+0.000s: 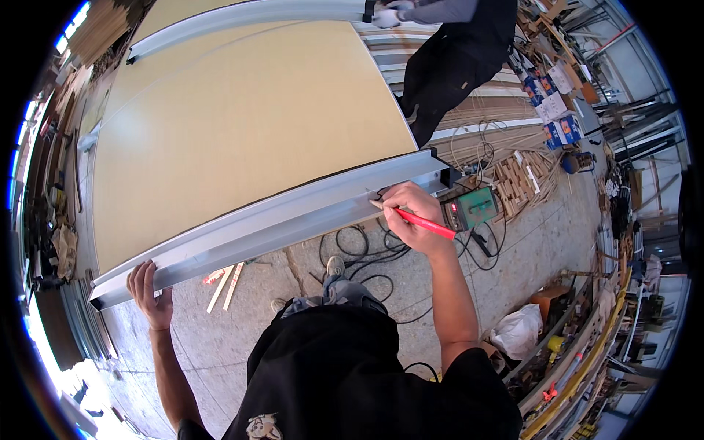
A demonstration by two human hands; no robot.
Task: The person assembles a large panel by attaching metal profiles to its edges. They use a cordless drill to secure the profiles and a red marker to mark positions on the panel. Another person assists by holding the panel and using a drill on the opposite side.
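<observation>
Concrete floor [213, 352] runs beneath everything, with stacked timber and metal stock along the left and right sides of the workshop. One large tan panel [249, 132] fills the far left and middle. One co-worker [462, 59] in dark clothes is beyond its right edge, gloved hands [387, 17] at the right end of the far rail [249, 17]. Two long silvery rails are in view: that one crosses the panel's far part, and the near rail [279, 211] lies along its near edge, slanting from near left to farther right. One white sack [518, 330] sits on the floor at the near right; one green box [474, 209] is just beyond the near rail's right end. Two thin wood strips [234, 286] lie on the floor, left of the person's two shoes [335, 265].

Of the person's two bare hands, the left hand [152, 295] rests at the near rail's left end, fingers slightly parted over its edge, thumb apart. The right hand [413, 216] has its fingers closed in a pinch around one red pencil [425, 222], whose tip points left at the near rail's face, toward its right end; whether it touches, I cannot tell.
</observation>
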